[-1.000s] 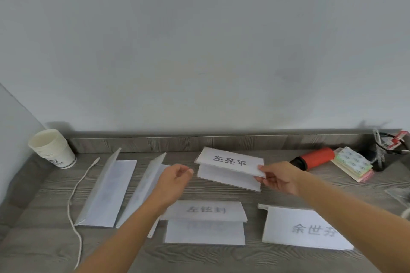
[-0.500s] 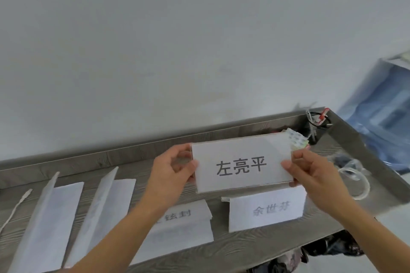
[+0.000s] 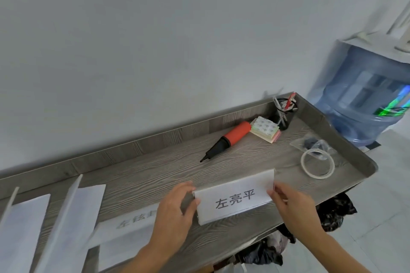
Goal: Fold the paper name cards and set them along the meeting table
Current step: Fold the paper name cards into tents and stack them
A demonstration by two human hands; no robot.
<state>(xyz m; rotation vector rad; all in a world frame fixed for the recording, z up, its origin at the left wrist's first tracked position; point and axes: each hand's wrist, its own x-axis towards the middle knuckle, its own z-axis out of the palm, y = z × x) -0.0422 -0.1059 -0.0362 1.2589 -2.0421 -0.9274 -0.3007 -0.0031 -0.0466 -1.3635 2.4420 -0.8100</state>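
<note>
A folded white name card (image 3: pixel 235 197) with three black characters is held by both hands just above the grey wooden table (image 3: pixel 155 168), near its front right edge. My left hand (image 3: pixel 175 208) grips the card's left end and my right hand (image 3: pixel 290 204) pinches its right end. Another printed card (image 3: pixel 131 221) lies flat to the left, partly hidden behind my left forearm. Two more folded white cards (image 3: pixel 73 213) (image 3: pixel 20 226) lie further left with one flap raised.
Behind the held card lie an orange and black hand pump (image 3: pixel 228 139), a stack of sticker sheets (image 3: pixel 265 129), a pen holder (image 3: pixel 284 113), a tape ring (image 3: pixel 317 166) and a clear bag (image 3: pixel 312 144). A blue water jug (image 3: pixel 368 99) stands past the table's right end.
The view has swung to the right. Both hands have brought the card down and to the right, close to the table's front edge. The card that stood under it is out of sight.
</note>
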